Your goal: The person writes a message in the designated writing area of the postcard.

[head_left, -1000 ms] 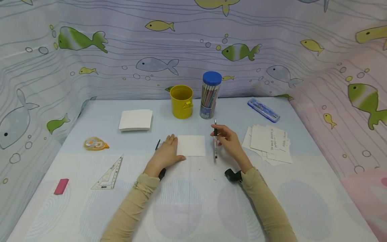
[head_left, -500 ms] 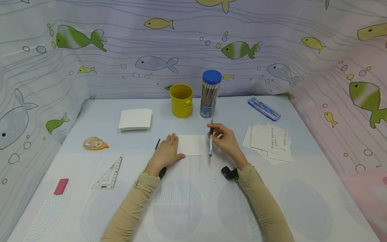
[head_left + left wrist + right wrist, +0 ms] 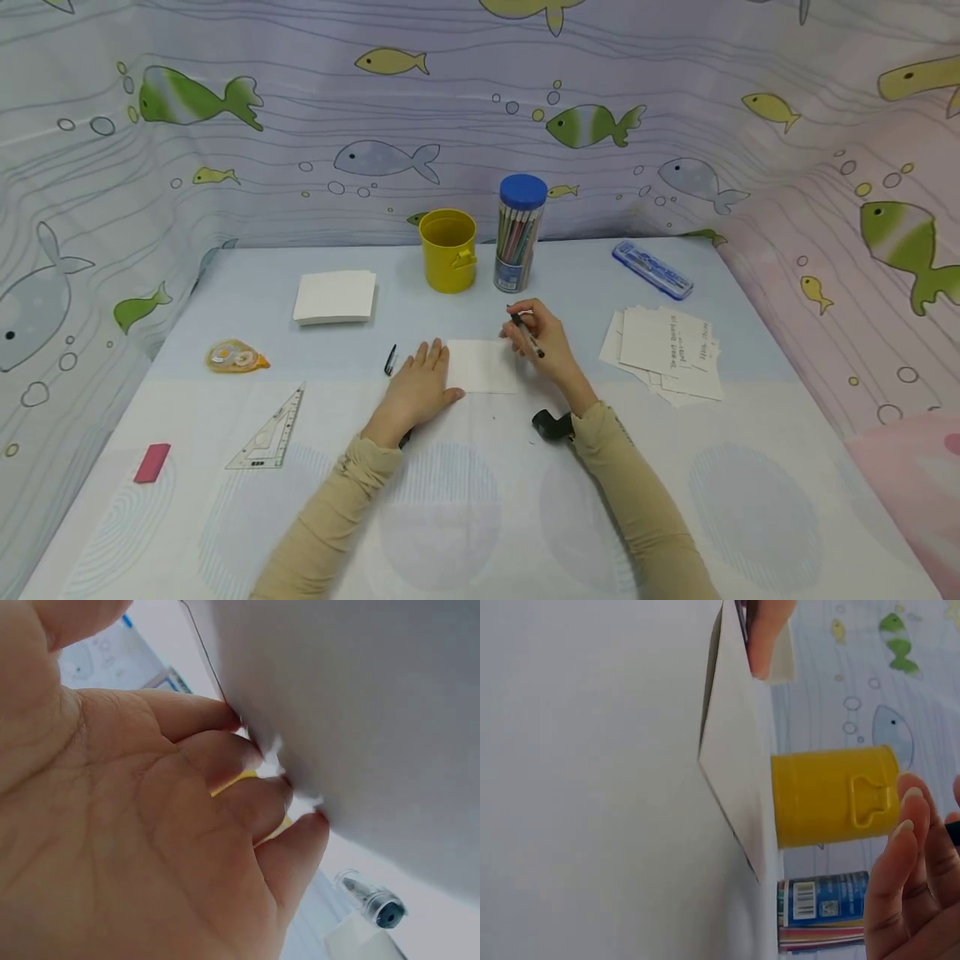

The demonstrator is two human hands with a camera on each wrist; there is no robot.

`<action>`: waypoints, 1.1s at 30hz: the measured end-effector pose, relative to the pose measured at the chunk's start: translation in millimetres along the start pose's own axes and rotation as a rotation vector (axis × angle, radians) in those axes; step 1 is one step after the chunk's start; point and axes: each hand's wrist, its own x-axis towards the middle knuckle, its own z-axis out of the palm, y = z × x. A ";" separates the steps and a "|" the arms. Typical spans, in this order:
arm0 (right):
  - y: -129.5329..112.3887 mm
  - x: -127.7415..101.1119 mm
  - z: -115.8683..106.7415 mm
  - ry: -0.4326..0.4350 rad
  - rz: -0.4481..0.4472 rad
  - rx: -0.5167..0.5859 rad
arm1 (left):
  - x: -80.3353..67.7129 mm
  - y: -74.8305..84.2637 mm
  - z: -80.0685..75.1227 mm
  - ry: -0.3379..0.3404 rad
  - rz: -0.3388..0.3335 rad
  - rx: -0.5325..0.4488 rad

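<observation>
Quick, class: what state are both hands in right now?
Left hand: open, touching the white card.
Right hand: holding a pen.

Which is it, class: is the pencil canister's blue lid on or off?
On: the blue lid covers the upright canister, above the pencils, in the head view.

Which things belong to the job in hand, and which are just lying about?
Probably in use:
pen in the grip of the right hand
blank card at the left hand

Apparently lying about:
yellow bucket
pencil jar
correction tape
set square
red block
blue case
white stack and written cards, possibly related
</observation>
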 end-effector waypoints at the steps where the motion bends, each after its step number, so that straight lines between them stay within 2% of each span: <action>1: 0.6 1.3 1.7 -0.005 0.001 0.005 | -0.2 0.8 1.5 0.005 0.002 0.004; 3: 2.9 4.2 5.3 -0.012 0.005 0.013 | -0.1 2.7 3.7 0.011 0.000 0.000; 9: 24.0 16.6 14.2 -0.043 0.097 0.083 | 1.2 8.9 6.9 0.047 -0.010 0.014; 12: 32.8 22.0 17.8 -0.063 0.117 0.074 | 1.9 10.9 8.5 0.055 -0.018 0.043; 25: 45.0 38.5 36.1 -0.141 0.193 0.109 | -2.9 13.1 7.3 0.057 -0.021 0.053; 28: 47.5 41.4 41.8 -0.138 0.208 0.120 | -2.4 11.6 6.7 0.060 -0.012 0.048; 33: 48.0 42.8 50.4 -0.085 0.221 0.135 | -2.6 10.5 6.3 0.067 -0.008 0.038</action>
